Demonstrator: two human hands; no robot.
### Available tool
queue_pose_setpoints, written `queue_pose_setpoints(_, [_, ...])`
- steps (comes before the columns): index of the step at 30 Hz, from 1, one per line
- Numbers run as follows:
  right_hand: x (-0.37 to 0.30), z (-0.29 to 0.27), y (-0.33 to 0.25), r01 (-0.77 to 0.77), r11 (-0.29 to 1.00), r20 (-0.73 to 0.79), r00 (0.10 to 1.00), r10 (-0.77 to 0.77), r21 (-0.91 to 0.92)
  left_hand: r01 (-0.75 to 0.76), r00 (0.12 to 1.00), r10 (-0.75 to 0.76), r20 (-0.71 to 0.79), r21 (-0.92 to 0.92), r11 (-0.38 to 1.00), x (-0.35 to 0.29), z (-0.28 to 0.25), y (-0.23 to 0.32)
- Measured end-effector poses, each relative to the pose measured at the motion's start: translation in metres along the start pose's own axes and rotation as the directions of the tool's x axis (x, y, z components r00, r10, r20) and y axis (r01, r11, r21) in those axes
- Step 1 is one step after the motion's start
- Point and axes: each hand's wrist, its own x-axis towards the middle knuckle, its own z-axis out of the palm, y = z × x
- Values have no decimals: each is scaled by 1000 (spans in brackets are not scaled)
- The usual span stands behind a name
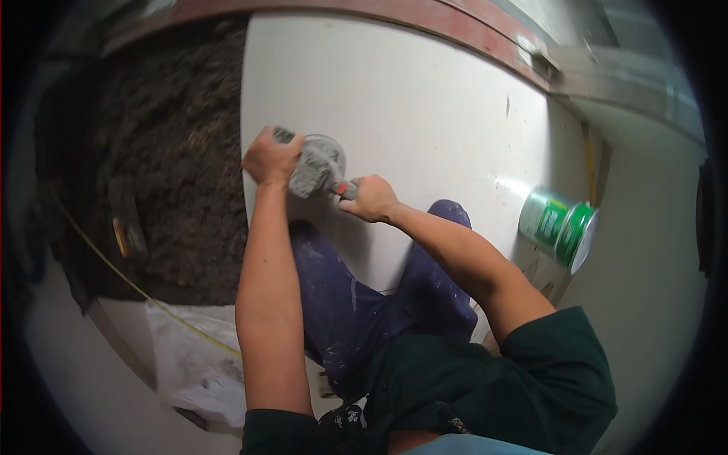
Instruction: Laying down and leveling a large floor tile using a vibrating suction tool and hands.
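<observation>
Both hands clamp one tool: left hand (271,157) in a closed grip round the side handle, right hand (369,199) wrapped tight on the rear body of a dust-caked grey power sander (316,164). Its round head sits flat against the smooth white panel (425,114), near the panel's left edge. Beside that edge, rough dark crumbly fill (174,152). Green cylindrical tin (560,225) lies on its side, well right. Paint-flecked blue trousers (356,303) below.

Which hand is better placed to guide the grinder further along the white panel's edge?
Probably the left hand: it grips the handle at the panel edge, beside the grinder disc guard. The right hand holds the rear body, further from the edge.
</observation>
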Motion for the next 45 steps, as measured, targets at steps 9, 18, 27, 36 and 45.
queue_pose_setpoints(9, [21, -16, 54, -93, 991, 72, 994, 86, 97, -128, 992, 127, 29, 76, 989, 30, 48, 48])
queue_pose_setpoints(18, [50, -177, 187, -153, 845, 138, 986, 95, 512, -154, 980, 142, 142, 79, 985, 85, 123, 245])
queue_pose_setpoints(27, [47, -162, 199, -79, 966, -84, 991, 102, 247, -207, 961, 182, 207, 104, 973, 88, 125, 258])
queue_pose_setpoints(36, [48, -162, 197, -40, 958, -178, 980, 94, 285, -215, 962, 195, 192, 88, 973, 87, 129, 259])
queue_pose_setpoints(45, [55, -156, 196, -81, 970, -158, 980, 119, 228, -271, 950, 252, 183, 82, 959, 89, 127, 250])
